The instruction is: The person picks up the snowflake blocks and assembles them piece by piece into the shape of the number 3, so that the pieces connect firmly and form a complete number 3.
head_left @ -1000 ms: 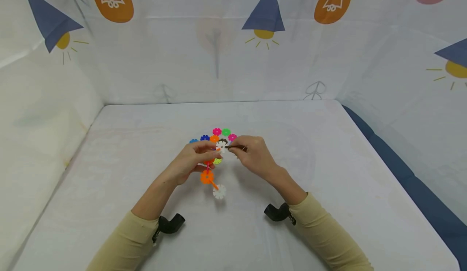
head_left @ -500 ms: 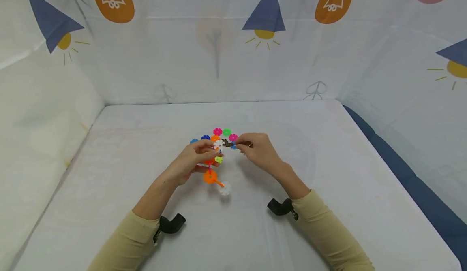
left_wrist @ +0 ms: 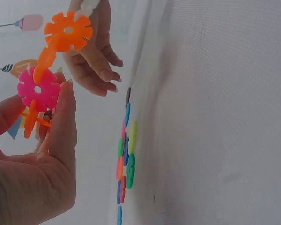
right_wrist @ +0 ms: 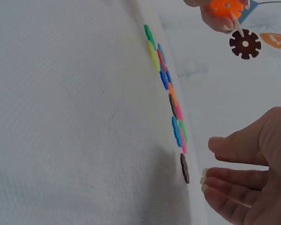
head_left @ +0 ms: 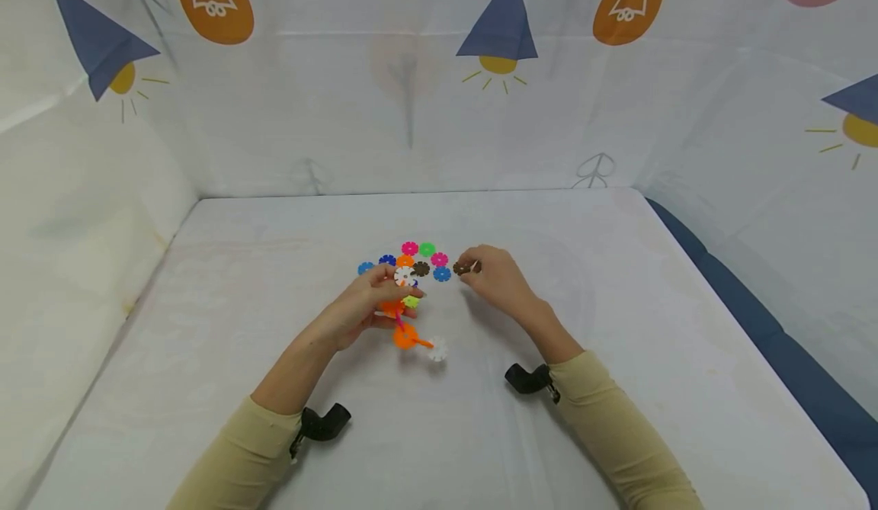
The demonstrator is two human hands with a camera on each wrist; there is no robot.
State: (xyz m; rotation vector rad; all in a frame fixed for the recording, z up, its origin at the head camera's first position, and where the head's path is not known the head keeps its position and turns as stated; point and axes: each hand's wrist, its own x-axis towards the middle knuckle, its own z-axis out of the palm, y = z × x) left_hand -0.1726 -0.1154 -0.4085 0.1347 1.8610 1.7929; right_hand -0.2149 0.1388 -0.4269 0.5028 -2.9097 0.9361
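Two hands [head_left: 360,304], lying toward the surface's [head_left: 274,243] far edge two pink discs [head_left: 409,248], two brown discs [head_left: 421,269], two light-blue discs [head_left: 442,274]

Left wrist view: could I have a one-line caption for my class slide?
A left hand holds a chain of joined notched discs; other discs lie on the white tabletop.

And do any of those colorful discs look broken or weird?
Nothing stands out as broken. The loose discs seem to lie flat on the table. The linked discs held by the left hand stick out at different angles, but they're slotted together, so that doesn't look wrong.
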